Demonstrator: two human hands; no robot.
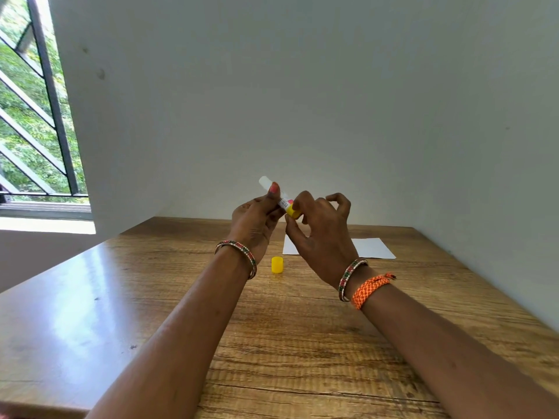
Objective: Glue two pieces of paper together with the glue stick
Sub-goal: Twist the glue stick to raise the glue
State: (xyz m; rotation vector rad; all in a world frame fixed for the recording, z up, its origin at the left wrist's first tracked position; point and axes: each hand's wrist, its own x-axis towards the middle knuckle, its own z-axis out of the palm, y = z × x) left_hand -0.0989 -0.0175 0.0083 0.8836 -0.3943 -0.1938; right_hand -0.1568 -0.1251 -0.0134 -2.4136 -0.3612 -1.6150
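Observation:
Above the table I hold an uncapped glue stick [279,195], tilted, its white glue tip pointing up and left. My left hand [257,219] grips its body with the thumb on top. My right hand [317,231] pinches its yellow base between thumb and forefinger. The yellow cap [277,264] stands on the wooden table [187,297] below my hands. White paper [373,247] lies flat behind my right hand, partly hidden by it; I cannot tell whether it is one sheet or two.
A white wall runs close behind and to the right of the table. A barred window [36,116] is at the left, beyond the table's left edge.

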